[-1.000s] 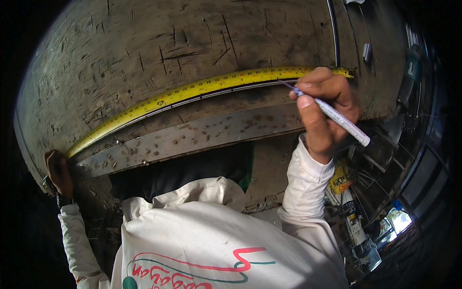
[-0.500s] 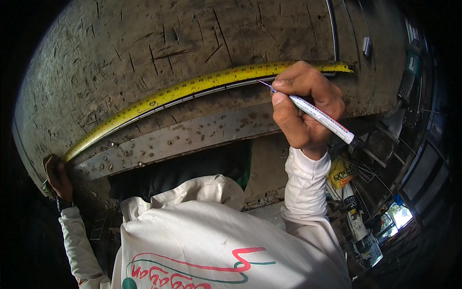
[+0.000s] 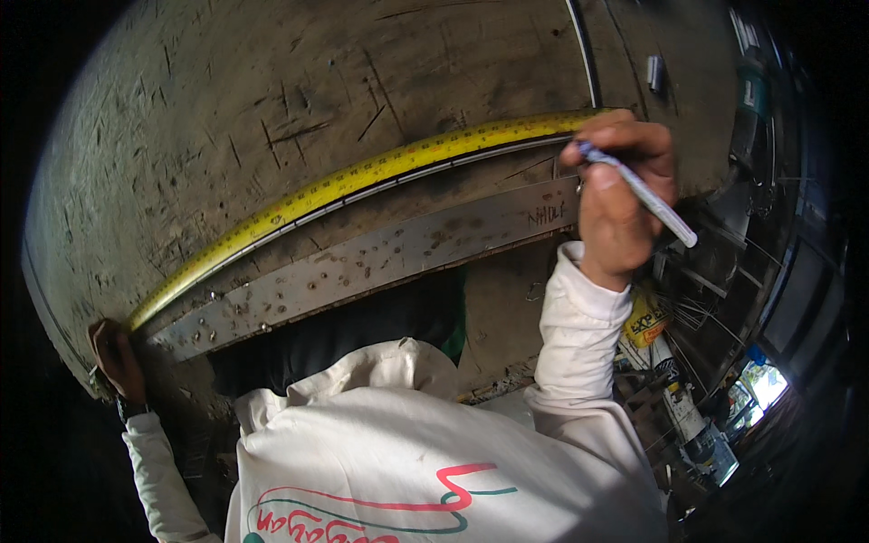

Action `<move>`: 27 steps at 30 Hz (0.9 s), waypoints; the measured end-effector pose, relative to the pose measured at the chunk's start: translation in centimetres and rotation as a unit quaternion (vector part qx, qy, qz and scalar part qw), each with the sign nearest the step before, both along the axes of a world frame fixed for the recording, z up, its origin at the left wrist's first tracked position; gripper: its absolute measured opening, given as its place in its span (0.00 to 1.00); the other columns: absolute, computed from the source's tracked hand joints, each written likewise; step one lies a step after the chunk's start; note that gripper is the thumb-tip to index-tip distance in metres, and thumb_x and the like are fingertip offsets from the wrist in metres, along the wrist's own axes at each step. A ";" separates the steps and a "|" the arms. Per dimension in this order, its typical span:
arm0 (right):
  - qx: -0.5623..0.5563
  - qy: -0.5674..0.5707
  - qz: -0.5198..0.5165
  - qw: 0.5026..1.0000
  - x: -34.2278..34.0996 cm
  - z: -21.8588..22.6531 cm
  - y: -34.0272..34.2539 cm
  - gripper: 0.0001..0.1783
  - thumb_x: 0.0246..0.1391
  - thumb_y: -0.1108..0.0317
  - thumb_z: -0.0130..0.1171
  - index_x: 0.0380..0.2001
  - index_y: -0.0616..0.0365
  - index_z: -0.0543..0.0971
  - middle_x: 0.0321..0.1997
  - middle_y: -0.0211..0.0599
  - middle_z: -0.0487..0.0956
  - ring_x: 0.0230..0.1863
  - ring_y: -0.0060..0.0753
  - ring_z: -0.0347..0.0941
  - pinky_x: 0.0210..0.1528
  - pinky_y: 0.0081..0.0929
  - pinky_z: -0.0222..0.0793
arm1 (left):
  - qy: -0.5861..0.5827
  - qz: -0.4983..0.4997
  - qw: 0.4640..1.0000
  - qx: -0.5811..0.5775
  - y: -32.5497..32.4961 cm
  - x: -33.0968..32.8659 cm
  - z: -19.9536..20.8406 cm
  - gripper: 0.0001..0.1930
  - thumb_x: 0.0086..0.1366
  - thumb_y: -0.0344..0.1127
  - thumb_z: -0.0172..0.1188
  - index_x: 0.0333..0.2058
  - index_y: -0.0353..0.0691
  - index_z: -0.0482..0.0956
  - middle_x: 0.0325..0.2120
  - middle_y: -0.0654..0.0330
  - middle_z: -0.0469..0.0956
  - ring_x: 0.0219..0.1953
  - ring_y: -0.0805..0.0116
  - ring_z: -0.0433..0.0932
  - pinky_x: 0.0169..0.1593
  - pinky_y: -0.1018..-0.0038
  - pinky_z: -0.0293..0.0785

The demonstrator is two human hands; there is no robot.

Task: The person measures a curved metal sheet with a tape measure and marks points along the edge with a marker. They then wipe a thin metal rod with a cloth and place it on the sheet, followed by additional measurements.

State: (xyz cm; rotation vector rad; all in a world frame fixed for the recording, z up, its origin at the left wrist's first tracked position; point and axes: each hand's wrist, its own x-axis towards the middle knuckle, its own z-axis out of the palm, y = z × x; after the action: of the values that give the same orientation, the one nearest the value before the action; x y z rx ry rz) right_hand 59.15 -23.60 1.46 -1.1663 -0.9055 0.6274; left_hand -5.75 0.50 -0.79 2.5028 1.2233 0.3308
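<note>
A yellow tape measure (image 3: 362,176) is stretched in a long curve across a worn, scratched table. At its left end my left hand (image 3: 118,362) is closed on it at the table's edge; its fingers are dark and partly hidden. Along the tape's near side runs a thin metal rod (image 3: 412,169) with dark marks. My right hand (image 3: 620,217) grips a slim white and purple marker (image 3: 647,197) over the right end of tape and rod, hiding the tape's tip. The marker's tip points up and left.
Nearer me lies a flat grey metal bar (image 3: 362,258) with brownish spots. Beyond my right hand are another thin rod (image 3: 584,54) and a short white cylinder (image 3: 654,74). A teal power tool (image 3: 751,95), a yellow bag-like item (image 3: 644,321) and metal scraps crowd the right.
My right hand has moved right with the marker, from partway along the rod to near its right end. The whole view has shifted slightly; my left hand stays at the tape's left end.
</note>
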 end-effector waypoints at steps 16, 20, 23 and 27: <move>-0.070 -0.179 0.015 0.981 0.3 -1.1 0.5 0.05 0.41 0.77 0.62 0.25 0.64 0.76 0.23 0.38 0.77 0.22 0.25 0.74 0.27 0.23 0.71 | -0.003 0.047 0.999 -0.020 -0.3 -1.3 -0.4 0.10 0.71 0.32 0.58 0.46 0.34 0.76 0.45 0.52 0.74 0.50 0.56 0.73 0.59 0.63 0.68; -0.065 -0.199 0.022 0.978 0.3 -0.9 0.6 0.05 0.41 0.77 0.62 0.24 0.64 0.76 0.23 0.38 0.77 0.22 0.27 0.75 0.28 0.24 0.72 | 0.001 0.033 0.999 -0.011 -0.2 -1.0 -0.2 0.10 0.71 0.32 0.57 0.46 0.33 0.75 0.46 0.52 0.74 0.50 0.56 0.73 0.59 0.63 0.68; -0.060 -0.206 0.020 0.977 0.3 -1.1 0.7 0.05 0.40 0.77 0.62 0.24 0.63 0.76 0.23 0.37 0.78 0.22 0.28 0.75 0.28 0.24 0.72 | 0.014 0.029 0.999 -0.012 -0.2 -0.9 0.0 0.10 0.72 0.32 0.57 0.48 0.33 0.75 0.46 0.52 0.74 0.51 0.56 0.73 0.59 0.63 0.68; -0.053 -0.239 0.010 0.970 0.4 -1.3 0.7 0.06 0.38 0.77 0.63 0.23 0.61 0.76 0.22 0.35 0.77 0.21 0.29 0.74 0.26 0.24 0.69 | 0.001 0.033 0.999 -0.007 -0.1 -1.4 -0.5 0.12 0.73 0.34 0.57 0.50 0.33 0.75 0.47 0.53 0.74 0.51 0.58 0.73 0.59 0.64 0.68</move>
State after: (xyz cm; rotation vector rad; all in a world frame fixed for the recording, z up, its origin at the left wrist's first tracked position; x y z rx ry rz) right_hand 59.53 -22.90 0.12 -1.4381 -1.3031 0.4170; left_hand -7.18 0.43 -1.27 2.4540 1.3071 0.3355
